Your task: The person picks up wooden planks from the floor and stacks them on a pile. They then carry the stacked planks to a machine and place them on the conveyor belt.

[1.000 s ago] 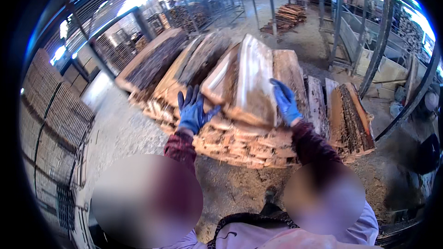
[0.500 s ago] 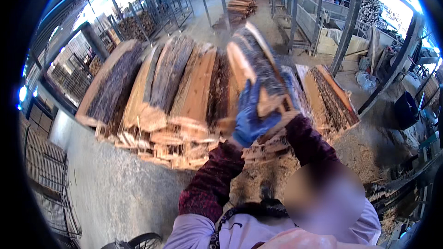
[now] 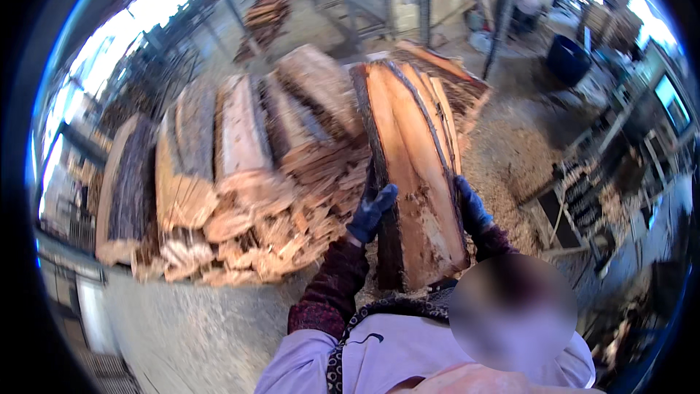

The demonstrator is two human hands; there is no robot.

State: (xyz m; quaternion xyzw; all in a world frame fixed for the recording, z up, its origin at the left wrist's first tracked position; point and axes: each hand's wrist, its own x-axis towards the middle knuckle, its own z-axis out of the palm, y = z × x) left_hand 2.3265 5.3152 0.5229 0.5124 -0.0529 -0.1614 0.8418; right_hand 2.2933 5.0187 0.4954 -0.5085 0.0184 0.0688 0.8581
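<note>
Both gloved hands clamp a slab bundle (image 3: 412, 175): left hand (image 3: 370, 211) on its left edge, right hand (image 3: 472, 208) on its right. Long axis runs straight away from the body, near end at chest. Stack (image 3: 233, 182) lies left, closer to left hand.

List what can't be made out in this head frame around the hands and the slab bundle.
- Right hand, head view: mostly behind the edge of the slab bundle; grip unclear.
- Left hand: palm pressed to the bundle's bark side, contact face hidden.
- Bundle's near end: cut off by the person's chest.
- Wood pile: motion-blurred, single pieces indistinct.
- Blue barrel: too small and distorted near the rim to see its contents.
</note>
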